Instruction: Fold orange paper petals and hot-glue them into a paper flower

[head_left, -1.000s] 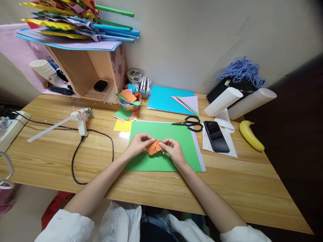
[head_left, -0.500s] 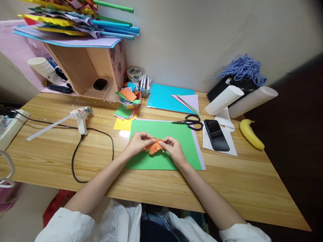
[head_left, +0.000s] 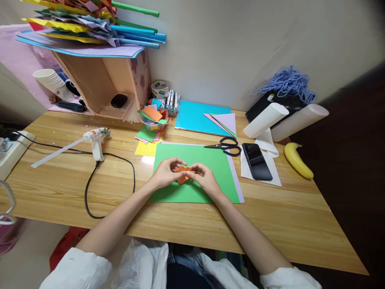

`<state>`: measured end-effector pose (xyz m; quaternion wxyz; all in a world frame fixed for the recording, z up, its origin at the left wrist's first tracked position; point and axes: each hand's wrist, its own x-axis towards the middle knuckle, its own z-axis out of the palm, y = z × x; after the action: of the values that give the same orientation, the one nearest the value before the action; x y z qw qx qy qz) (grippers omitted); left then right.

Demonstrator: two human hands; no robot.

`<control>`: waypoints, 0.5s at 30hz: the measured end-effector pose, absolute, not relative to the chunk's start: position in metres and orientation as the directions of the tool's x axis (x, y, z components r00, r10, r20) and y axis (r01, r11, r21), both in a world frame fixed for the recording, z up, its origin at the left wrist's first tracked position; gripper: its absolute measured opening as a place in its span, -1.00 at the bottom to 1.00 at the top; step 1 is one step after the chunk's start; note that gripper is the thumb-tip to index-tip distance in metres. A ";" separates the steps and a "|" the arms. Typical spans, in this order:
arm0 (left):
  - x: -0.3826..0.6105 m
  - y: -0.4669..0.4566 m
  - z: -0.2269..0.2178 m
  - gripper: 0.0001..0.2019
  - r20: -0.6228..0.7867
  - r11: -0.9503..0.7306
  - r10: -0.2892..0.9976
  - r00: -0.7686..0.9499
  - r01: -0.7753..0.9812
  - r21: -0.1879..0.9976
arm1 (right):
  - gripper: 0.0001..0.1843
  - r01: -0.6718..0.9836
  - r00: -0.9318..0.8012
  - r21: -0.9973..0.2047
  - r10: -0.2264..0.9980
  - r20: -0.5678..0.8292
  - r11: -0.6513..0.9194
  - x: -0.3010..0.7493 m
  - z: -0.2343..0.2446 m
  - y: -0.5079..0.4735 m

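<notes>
Both of my hands pinch a small folded orange paper piece [head_left: 184,174] just above a green paper sheet [head_left: 216,170] on the wooden table [head_left: 294,224]. My left hand [head_left: 166,173] grips its left side with curled fingers. From the right, my right hand [head_left: 203,176] holds the other side, fingertips pressed on the fold. Most of the orange paper is hidden between my fingers.
Black scissors [head_left: 225,146] and a black phone [head_left: 256,161] lie right of the green sheet, a banana [head_left: 297,160] farther right. A glue gun [head_left: 95,143] with its black cord [head_left: 90,188] sits at left. Coloured paper scraps [head_left: 152,120], markers, tape, a wooden box [head_left: 102,82] and white rolls [head_left: 266,119] line the back.
My hands have drawn closer together and the orange paper is folded smaller, with less of it showing between my fingers.
</notes>
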<state>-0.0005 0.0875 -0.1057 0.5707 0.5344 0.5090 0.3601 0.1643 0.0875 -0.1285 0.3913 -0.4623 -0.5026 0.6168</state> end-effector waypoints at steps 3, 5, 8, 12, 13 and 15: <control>-0.001 0.087 -0.105 -0.63 -0.163 0.151 0.964 0.211 0.075 0.986 | -0.67 0.030 -0.287 -0.989 0.947 -0.146 -0.143 0.165 -0.128 0.086; -0.001 0.086 -0.104 -0.61 -0.141 0.133 0.969 0.202 0.052 0.990 | -0.70 0.054 -0.287 -0.994 0.952 -0.103 -0.091 0.166 -0.126 0.084; -0.001 0.082 -0.101 -0.64 -0.077 0.062 0.978 0.194 0.084 0.995 | -0.79 0.140 -0.272 -0.983 0.959 0.073 0.115 0.169 -0.120 0.082; 0.000 0.074 -0.092 -0.80 0.094 -0.134 0.978 0.188 0.215 0.967 | -0.96 0.304 -0.340 -0.783 0.830 0.442 0.542 0.178 -0.114 0.080; 0.000 0.072 -0.090 -0.83 0.143 -0.192 0.968 0.208 0.235 0.953 | -0.93 0.339 -0.359 -0.702 0.776 0.519 0.626 0.180 -0.114 0.080; -0.001 0.071 -0.085 -0.80 0.215 -0.276 0.944 0.251 0.241 0.931 | -0.84 0.408 -0.360 -0.537 0.670 0.649 0.739 0.185 -0.114 0.080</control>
<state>-0.0012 0.0709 -0.0846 0.4118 0.6751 0.4388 0.4267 0.1853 0.0801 -0.1142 0.4580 -0.3317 -0.8122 0.1434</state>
